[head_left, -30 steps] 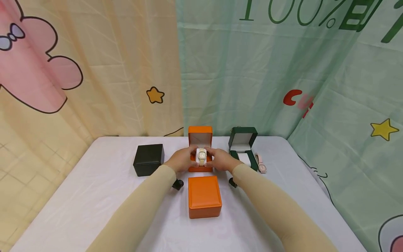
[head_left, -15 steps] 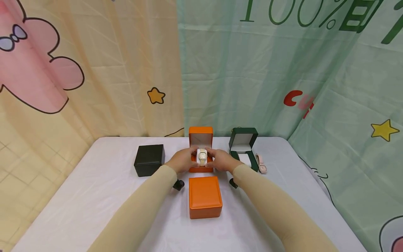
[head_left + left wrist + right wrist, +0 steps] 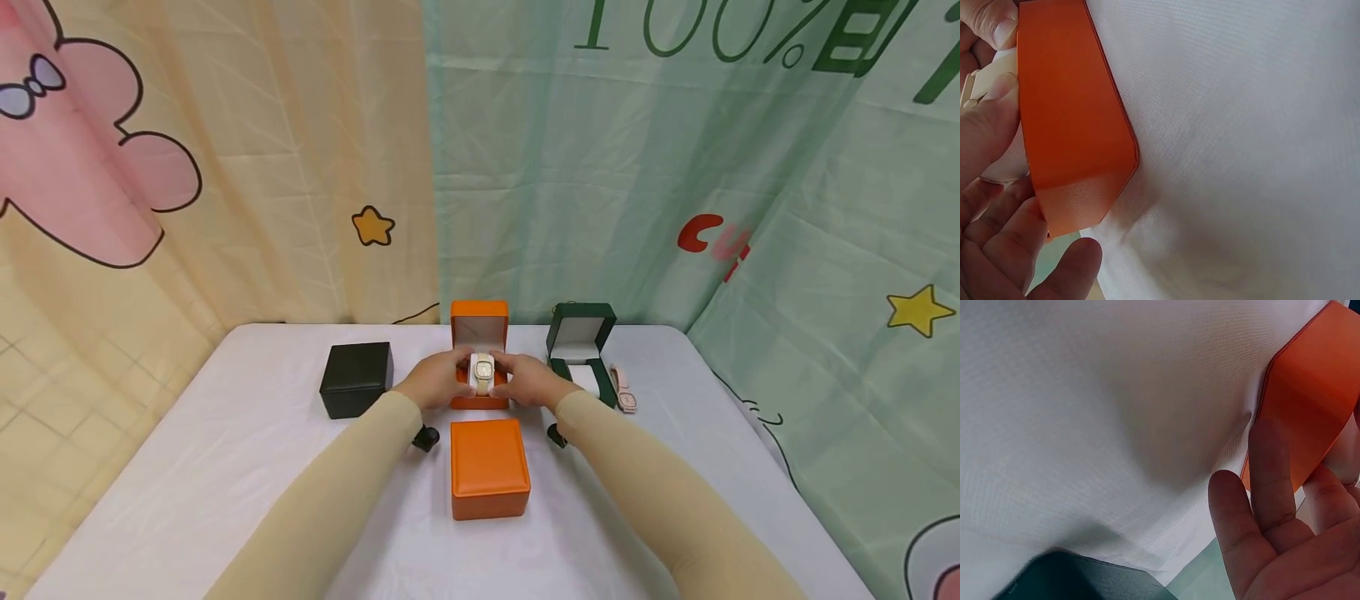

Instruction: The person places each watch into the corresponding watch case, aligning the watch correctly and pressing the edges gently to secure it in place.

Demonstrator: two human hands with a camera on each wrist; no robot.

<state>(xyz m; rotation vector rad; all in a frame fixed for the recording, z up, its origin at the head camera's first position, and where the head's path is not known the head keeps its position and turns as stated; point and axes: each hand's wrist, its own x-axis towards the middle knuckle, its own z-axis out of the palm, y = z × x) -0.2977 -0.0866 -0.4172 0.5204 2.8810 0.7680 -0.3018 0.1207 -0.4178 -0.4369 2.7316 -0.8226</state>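
Note:
In the head view, a wristwatch (image 3: pixel 483 370) with a pale yellow strap and square gold-toned case sits wrapped on a white cushion at the mouth of an orange watch box (image 3: pixel 480 403). The box's lid stands raised behind it. My left hand (image 3: pixel 432 380) holds the cushion from the left; my right hand (image 3: pixel 531 381) holds it from the right. Up close in the left wrist view, a thumb (image 3: pixel 994 122) lies against the watch and white cushion (image 3: pixel 1009 166), beside the box's orange wall (image 3: pixel 1069 94). The right wrist view shows outer fingers (image 3: pixel 1270 478) extended alongside the box.
A closed orange box (image 3: pixel 490 467) lies between my forearms. To the left stands a closed black box (image 3: pixel 356 381). On the right, an open green box (image 3: pixel 580 333) holds a white cushion (image 3: pixel 582 379), with a pink watch (image 3: pixel 626 400) beside it on the white-covered table (image 3: pixel 225 467).

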